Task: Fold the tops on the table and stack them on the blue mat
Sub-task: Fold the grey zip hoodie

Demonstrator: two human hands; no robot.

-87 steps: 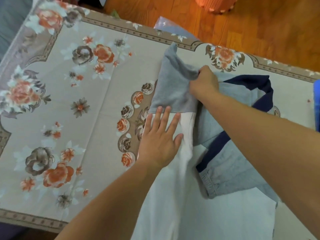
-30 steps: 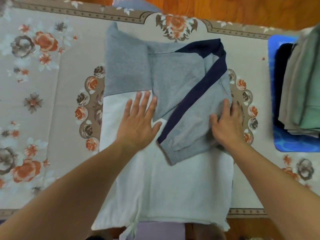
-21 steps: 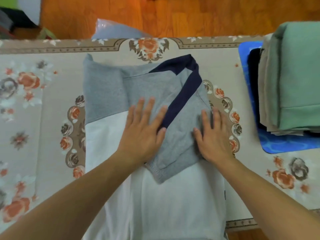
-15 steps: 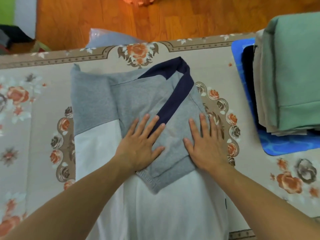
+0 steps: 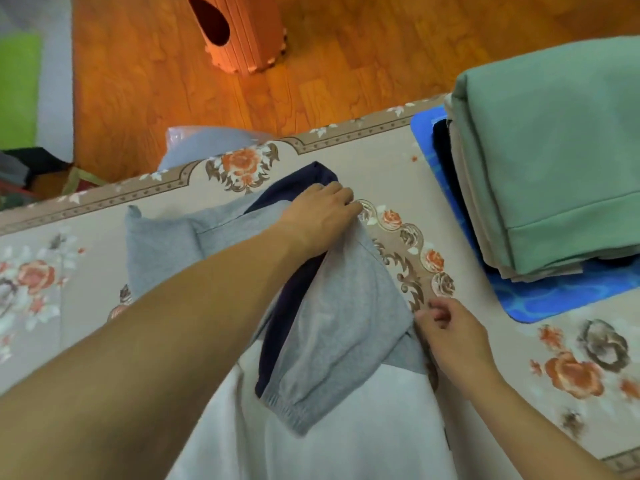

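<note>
A grey and white top (image 5: 346, 327) with a navy stripe lies on the flowered table, its sleeves folded in over the chest. My left arm reaches across it, and my left hand (image 5: 320, 216) grips the far right shoulder by the navy collar. At the top's right side edge, my right hand (image 5: 450, 336) pinches the grey fabric with curled fingers. To the right lies the blue mat (image 5: 554, 301), carrying a stack of folded tops (image 5: 554, 161) with a green one uppermost.
The flowered tablecloth (image 5: 398, 168) covers the table, whose far edge runs just behind the top. Beyond it on the wooden floor stand an orange stool (image 5: 242, 32) and a clear plastic bag (image 5: 207, 142).
Both hands lay flat, smoothing the folded sleeves. Now the left hand has crossed to the far right shoulder and the right hand has moved to the right side edge; both hold fabric.
</note>
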